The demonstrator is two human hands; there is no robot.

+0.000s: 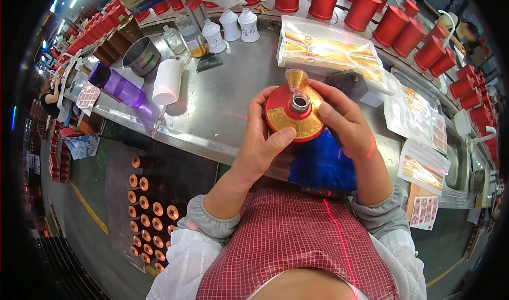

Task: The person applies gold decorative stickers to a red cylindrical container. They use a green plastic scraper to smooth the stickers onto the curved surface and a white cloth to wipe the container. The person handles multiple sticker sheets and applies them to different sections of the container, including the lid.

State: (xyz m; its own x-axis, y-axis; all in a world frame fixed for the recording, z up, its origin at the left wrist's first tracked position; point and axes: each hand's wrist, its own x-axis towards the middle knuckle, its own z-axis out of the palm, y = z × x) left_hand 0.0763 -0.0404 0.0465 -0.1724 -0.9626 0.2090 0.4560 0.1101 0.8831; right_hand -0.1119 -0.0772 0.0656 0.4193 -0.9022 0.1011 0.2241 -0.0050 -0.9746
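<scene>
Between my two hands I hold a red bottle (307, 131) with its open threaded neck facing up toward me. Gold patterned foil covers parts of its shoulder, and one gold piece (296, 79) stands up loose at the far side of the neck. My left hand (263, 142) wraps the bottle's left side, its thumb pressed on the gold front. My right hand (347, 122) grips the right side, thumb and fingers at the foil near the neck. Under the bottle, at the table's near edge, lies a blue cloth (324, 164).
A white box (331, 48) with gold foil sheets stands beyond the bottle, beside a dark block (347, 85). Red bottles (363, 9) line the back. At left are a purple bottle (117, 85), a white roll (167, 81) and a metal pot (141, 56). Copper-topped bottles (157, 209) stand below.
</scene>
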